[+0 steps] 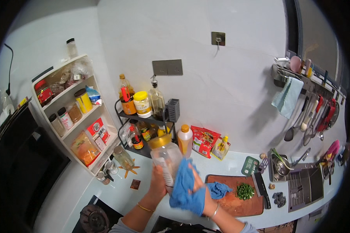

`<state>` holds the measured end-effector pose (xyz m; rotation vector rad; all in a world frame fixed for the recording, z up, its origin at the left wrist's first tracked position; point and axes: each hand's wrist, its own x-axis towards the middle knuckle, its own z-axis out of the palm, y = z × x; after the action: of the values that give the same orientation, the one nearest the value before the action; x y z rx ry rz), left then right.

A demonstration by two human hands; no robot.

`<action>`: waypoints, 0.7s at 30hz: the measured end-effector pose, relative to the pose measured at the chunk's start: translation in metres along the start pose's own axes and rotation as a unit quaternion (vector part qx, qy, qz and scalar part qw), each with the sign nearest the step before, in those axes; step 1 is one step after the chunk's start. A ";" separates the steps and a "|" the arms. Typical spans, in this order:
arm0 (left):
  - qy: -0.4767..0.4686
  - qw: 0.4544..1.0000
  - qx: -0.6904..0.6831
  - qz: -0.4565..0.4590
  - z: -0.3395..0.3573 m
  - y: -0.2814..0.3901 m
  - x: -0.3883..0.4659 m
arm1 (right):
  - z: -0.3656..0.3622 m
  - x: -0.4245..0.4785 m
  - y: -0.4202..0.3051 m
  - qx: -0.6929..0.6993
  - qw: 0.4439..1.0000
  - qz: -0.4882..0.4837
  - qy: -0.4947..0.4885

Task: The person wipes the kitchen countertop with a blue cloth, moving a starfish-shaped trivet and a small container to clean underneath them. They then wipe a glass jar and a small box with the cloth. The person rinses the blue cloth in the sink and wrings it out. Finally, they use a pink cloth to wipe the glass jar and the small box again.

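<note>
A clear plastic jar (166,158) with a gold screw lid (160,141) tilts in the air above the counter. My left hand (158,178) grips it low on its left side, beside a white label with print. Bunched in my right hand (199,186) is a blue cloth (183,185), pressed against the jar's right side and base. The cloth covers part of the jar and some of my fingers. A second blue cloth (218,190) lies crumpled on the wooden cutting board (230,208) to the right, near chopped green onion (245,191).
A cleaver (261,189) rests along the board's right edge. Behind the jar stand a two-tier black rack (140,118) of bottles and an orange-capped bottle (185,139). A glass jar (123,158) and a gas burner (94,219) are left; a sink (306,186) is right.
</note>
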<state>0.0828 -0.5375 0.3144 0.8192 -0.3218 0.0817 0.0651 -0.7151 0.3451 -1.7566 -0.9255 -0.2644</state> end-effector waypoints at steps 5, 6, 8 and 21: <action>0.079 0.996 0.037 0.007 0.006 -0.024 -0.012 | -0.006 -0.028 0.021 0.018 0.999 0.033 0.001; 0.070 0.998 0.010 -0.003 0.015 -0.022 -0.018 | -0.012 -0.009 0.022 0.056 0.998 0.025 -0.002; 0.039 0.999 0.001 -0.009 0.021 -0.027 -0.023 | -0.018 0.011 0.037 0.188 0.980 0.050 -0.039; 0.049 0.987 0.152 0.029 0.036 -0.011 -0.012 | -0.019 0.009 0.004 -0.006 0.995 -0.046 0.084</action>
<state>0.0646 -0.5700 0.3259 1.1040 -0.2424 0.2303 0.0786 -0.7282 0.3550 -1.6773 -0.8860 -0.4714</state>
